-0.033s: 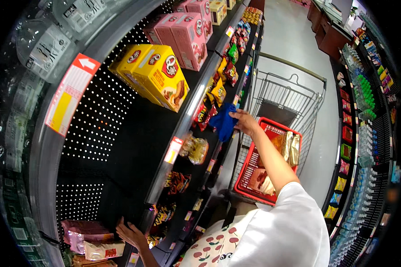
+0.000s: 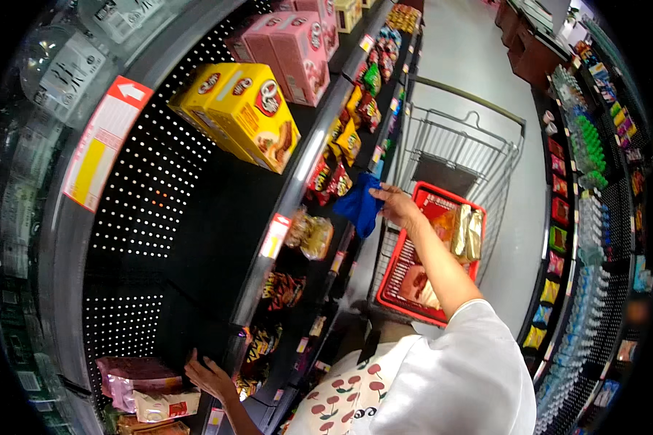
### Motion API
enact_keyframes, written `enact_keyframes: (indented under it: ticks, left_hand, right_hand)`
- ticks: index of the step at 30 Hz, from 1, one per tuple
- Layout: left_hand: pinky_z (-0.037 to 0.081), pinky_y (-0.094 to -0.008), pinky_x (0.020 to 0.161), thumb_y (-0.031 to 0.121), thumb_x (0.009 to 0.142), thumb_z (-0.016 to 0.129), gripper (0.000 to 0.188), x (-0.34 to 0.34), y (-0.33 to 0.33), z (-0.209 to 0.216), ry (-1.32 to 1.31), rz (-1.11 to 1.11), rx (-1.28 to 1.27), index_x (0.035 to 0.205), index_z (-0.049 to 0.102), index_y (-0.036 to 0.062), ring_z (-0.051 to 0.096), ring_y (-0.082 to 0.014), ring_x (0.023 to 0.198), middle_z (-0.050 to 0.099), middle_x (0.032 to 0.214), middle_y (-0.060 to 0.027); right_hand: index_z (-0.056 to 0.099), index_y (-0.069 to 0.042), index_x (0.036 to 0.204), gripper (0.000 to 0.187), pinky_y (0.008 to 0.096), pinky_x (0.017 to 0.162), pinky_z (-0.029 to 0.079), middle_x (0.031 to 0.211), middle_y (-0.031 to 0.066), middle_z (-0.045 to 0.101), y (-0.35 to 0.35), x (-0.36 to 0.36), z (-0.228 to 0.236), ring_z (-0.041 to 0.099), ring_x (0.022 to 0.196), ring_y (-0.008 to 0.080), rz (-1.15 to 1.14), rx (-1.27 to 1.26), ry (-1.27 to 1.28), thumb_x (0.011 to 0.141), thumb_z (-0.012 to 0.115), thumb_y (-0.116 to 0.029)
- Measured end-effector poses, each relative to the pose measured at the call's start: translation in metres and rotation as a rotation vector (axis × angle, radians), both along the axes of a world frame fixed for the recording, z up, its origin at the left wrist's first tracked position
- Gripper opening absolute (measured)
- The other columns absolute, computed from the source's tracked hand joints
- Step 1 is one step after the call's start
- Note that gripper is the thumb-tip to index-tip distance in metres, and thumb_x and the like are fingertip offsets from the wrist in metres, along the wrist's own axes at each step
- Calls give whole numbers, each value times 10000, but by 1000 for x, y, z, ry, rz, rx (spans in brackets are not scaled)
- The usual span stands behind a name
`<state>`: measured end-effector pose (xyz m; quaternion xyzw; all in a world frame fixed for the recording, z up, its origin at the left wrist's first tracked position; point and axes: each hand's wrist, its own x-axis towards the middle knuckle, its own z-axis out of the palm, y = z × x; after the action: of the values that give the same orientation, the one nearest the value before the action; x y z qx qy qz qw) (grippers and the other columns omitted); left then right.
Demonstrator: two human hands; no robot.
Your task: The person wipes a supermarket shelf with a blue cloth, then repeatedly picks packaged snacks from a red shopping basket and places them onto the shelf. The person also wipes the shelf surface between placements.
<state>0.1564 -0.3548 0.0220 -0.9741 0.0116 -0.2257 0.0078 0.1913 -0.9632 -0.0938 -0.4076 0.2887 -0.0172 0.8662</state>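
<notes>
My right hand (image 2: 397, 205) pinches a blue cloth (image 2: 360, 206) in front of the lower snack shelf. The cloth hangs from my fingers beside red and yellow snack bags (image 2: 339, 179). At the lower left, my left hand (image 2: 209, 378) lies with fingers stretched out at the front edge of the black shelf (image 2: 218, 239), holding nothing. Beyond its fingertips are pink and white packs (image 2: 167, 406). Farther along that shelf stand yellow snack boxes (image 2: 250, 109) and pink boxes (image 2: 297, 61).
A metal shopping cart (image 2: 461, 127) stands to the right in the aisle, with a red basket (image 2: 388, 286) holding gold and brown packs. A clear-wrapped pack (image 2: 310, 235) sits on the lower shelf. Bottles (image 2: 588, 290) line the right-hand shelving; large bottles (image 2: 65, 72) are at upper left.
The whole view has shifted slightly. The blue cloth, still in my right hand, now spreads a little more toward the shelf. My left hand stays at the shelf edge.
</notes>
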Motion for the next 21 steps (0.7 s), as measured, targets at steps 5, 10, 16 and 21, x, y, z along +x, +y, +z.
enact_keyframes:
  ticks: [5, 10, 16, 21]
  left_hand:
    - [440, -507, 939, 313, 1083, 438, 376, -5, 9, 3, 95, -7, -73, 1272, 621, 44, 549, -371, 1103, 586, 1189, -176]
    - [463, -470, 986, 314, 1079, 484, 374, 0, 5, 19, 116, -66, -268, 1242, 636, 14, 560, -353, 1158, 603, 1254, -175]
    - [478, -433, 958, 131, 1047, 526, 240, 10, -54, 44, -44, -387, -322, 1178, 670, -11, 591, -323, 1120, 658, 1191, -168]
    - [489, -449, 950, 27, 1012, 564, 174, -3, -120, 54, -10, -664, -375, 1124, 670, -53, 616, -327, 1092, 662, 1174, -184]
  right_hand:
    - [696, -105, 1155, 189, 363, 787, 578, 1044, 18, 744, 57, -90, -4, 713, 900, 158, -25, 158, 34, 972, 706, -153]
    - [677, -64, 1229, 268, 373, 786, 606, 1085, 66, 744, 91, -165, 4, 721, 913, 177, -40, 228, 61, 979, 697, -161]
    - [644, -31, 1273, 348, 385, 915, 569, 1168, 64, 716, 114, -260, -1, 687, 1049, 196, -114, 200, 85, 957, 726, -153]
    - [661, -12, 1212, 385, 301, 789, 553, 1049, 59, 719, 95, -349, 30, 682, 897, 150, -334, -162, 381, 901, 771, -212]
